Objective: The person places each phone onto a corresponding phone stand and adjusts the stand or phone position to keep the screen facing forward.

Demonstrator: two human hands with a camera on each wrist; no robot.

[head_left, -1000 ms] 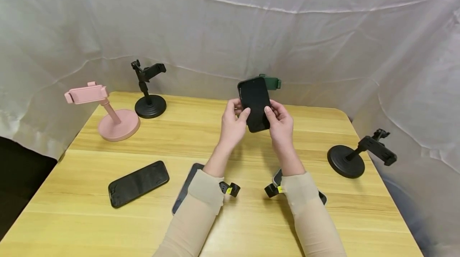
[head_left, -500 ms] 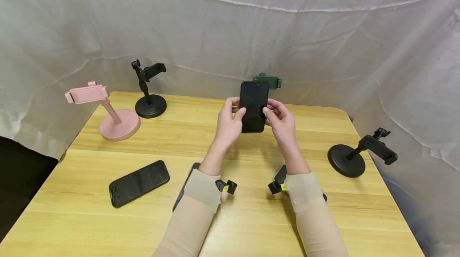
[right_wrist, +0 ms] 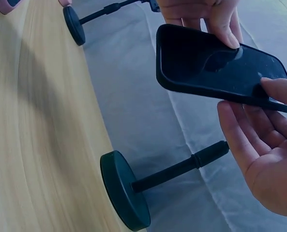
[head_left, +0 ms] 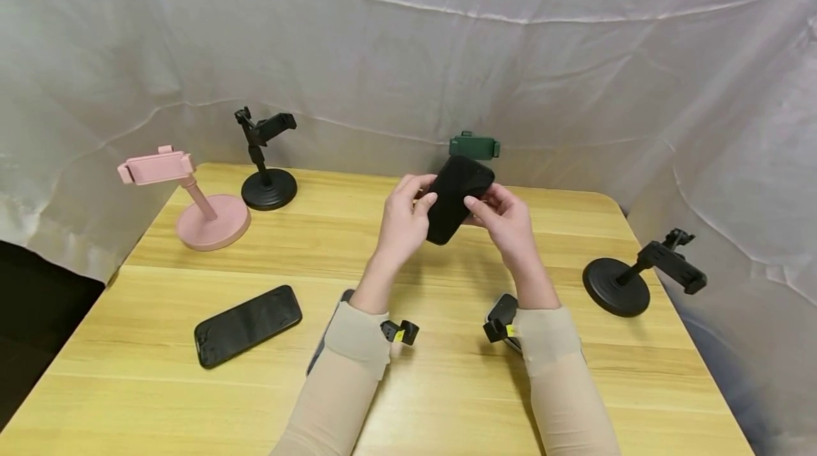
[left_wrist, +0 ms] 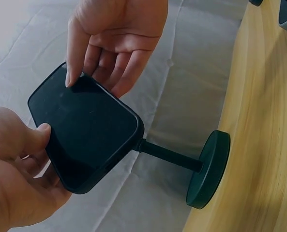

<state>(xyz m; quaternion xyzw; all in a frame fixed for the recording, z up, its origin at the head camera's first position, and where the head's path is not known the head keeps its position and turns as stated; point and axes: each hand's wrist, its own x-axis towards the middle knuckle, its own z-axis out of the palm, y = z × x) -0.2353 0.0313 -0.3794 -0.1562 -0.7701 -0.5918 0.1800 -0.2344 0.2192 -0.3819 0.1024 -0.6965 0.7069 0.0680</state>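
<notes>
A black smartphone is held up over the far part of the table, its dark screen facing me and its top leaning right. My left hand grips one long edge, thumb on the screen side and fingers behind. From the other edge my right hand pinches it the same way, thumb on the glass. Just beyond the phone stands a green phone stand; its cradle shows in the head view. In the left wrist view its round base and stem appear behind the phone, which hides the cradle there.
A pink phone stand and a black one stand at the back left, another black stand at the right. One phone lies front left. Two more phones, one light-edged, lie partly under my forearms.
The phone has turned from leaning left, through upright, to leaning right, and sits slightly lower. Both hands keep hold of it; my right forearm has shifted a little right.
</notes>
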